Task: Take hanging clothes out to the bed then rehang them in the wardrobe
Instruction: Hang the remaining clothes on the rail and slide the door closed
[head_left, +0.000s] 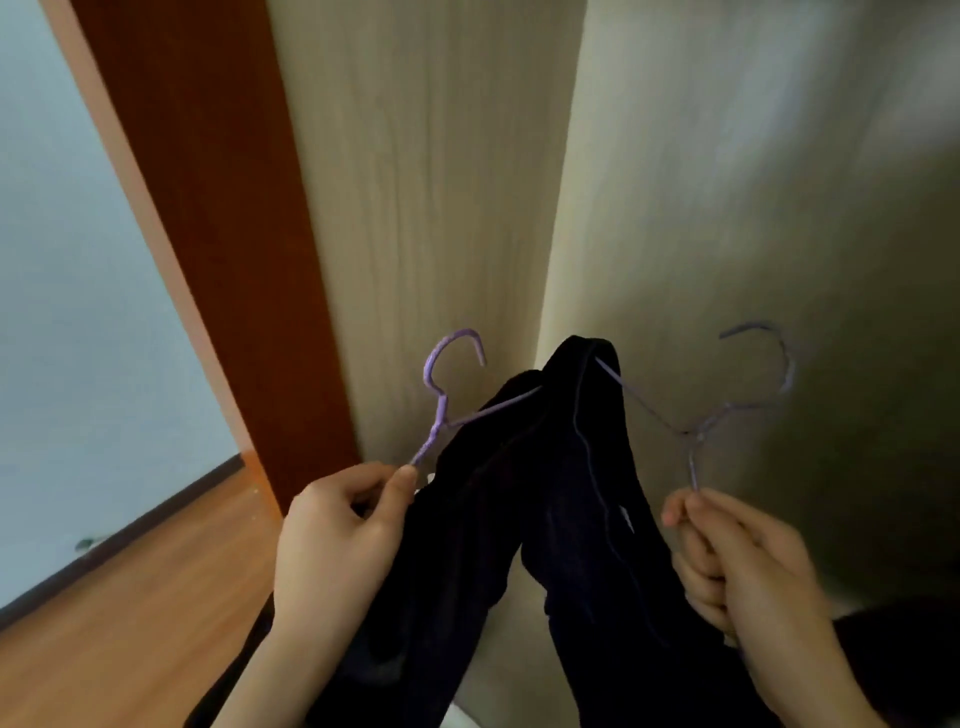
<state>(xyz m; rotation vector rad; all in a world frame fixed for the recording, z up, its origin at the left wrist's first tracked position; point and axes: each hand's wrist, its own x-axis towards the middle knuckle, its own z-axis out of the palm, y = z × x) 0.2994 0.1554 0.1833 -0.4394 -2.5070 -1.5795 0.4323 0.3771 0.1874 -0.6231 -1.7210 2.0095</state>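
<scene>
Pinching two purple hangers (441, 410) (698, 441), the hands (337, 535) (743, 566) hold up dark clothes (545, 499).

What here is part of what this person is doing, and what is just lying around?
Part of the job: left hand pinching left purple hanger; right hand pinching right purple hanger; dark clothes; wardrobe panel.

Just there: wooden floor; white wall; skirting board.

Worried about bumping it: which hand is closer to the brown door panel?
Left. The left hand sits just right of the lower end of the brown door panel; the right hand is farther right, beyond the dark clothes.
</scene>
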